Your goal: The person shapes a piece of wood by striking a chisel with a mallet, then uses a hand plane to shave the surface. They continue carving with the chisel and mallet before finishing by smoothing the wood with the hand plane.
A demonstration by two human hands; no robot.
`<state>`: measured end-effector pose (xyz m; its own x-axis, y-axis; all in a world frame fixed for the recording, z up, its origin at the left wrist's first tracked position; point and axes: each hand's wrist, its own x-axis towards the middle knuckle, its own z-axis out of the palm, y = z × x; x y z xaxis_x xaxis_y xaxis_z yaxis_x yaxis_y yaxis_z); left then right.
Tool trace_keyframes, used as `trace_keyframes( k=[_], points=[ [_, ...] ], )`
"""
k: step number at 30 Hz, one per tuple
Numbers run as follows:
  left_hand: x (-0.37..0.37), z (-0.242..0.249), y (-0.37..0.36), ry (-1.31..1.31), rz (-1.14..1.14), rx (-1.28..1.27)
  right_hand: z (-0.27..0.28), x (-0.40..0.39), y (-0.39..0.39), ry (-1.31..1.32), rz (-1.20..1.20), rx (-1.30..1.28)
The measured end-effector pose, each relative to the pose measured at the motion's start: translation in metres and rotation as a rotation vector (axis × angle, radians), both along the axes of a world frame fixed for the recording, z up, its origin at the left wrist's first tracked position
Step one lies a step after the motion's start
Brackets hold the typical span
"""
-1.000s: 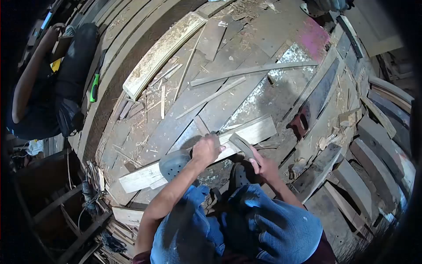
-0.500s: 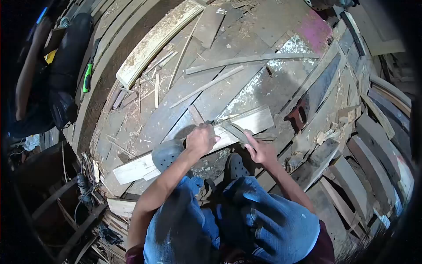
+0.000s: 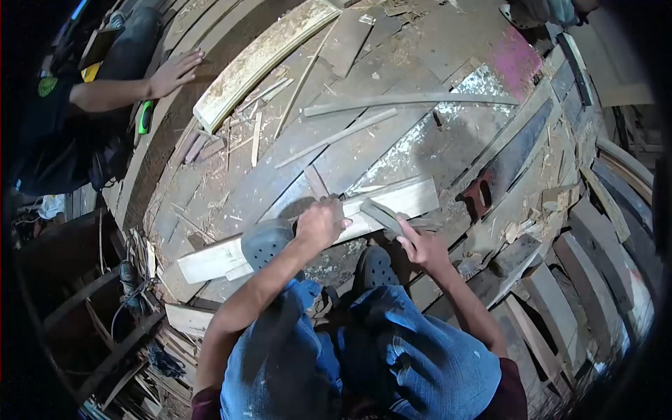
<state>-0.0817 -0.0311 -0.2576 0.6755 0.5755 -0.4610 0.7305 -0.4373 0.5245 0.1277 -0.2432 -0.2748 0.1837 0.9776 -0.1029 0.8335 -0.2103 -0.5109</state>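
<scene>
A pale wooden board point(image 3: 409, 199) lies slantwise in front of me, with my left clog point(image 3: 267, 243) resting on it. My left hand point(image 3: 320, 224) is closed above the board's middle; its fingers hide what it grips. A brownish strip of wood point(image 3: 316, 182) sticks out on the floor just beyond that hand. In my right hand point(image 3: 422, 246) is a flat grey stick point(image 3: 380, 215), held at its near end and slanted over the board toward my left hand. My right clog point(image 3: 376, 267) stands on the near side of the board.
At the left, a co-worker's hand point(image 3: 175, 72) rests on a curved beam point(image 3: 155, 157) near a green-handled tool point(image 3: 145, 117). A red-handled saw point(image 3: 478, 194) lies right of the board. Curved timbers point(image 3: 553, 304) are stacked at right; thin slats point(image 3: 350, 136) and shavings litter the floor.
My right hand and the grey stick have shifted slightly right and toward me. My left hand stays about where it was. The co-worker's arm has stretched out onto the curved beam.
</scene>
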Motion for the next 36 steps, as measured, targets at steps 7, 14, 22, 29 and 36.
trace_keyframes(
  k=[7, 14, 22, 29, 36],
  points=[
    [0.001, -0.001, 0.000, -0.022, 0.031, 0.021, 0.016, -0.016, 0.003, 0.018, -0.039, -0.161],
    [0.008, 0.018, 0.006, 0.116, -0.008, -0.086, 0.020, -0.032, 0.017, 0.039, -0.073, -0.129],
    [-0.014, 0.007, -0.005, -0.173, -0.191, 0.220, 0.014, -0.033, -0.020, 0.161, -0.275, -0.007],
    [-0.033, 0.003, -0.021, 0.034, -0.334, 0.232, 0.021, -0.032, -0.017, 0.227, -0.318, -0.050],
    [-0.034, -0.005, -0.016, -0.188, -0.387, 0.351, 0.022, -0.024, -0.004, 0.244, -0.247, 0.173]
  ],
)
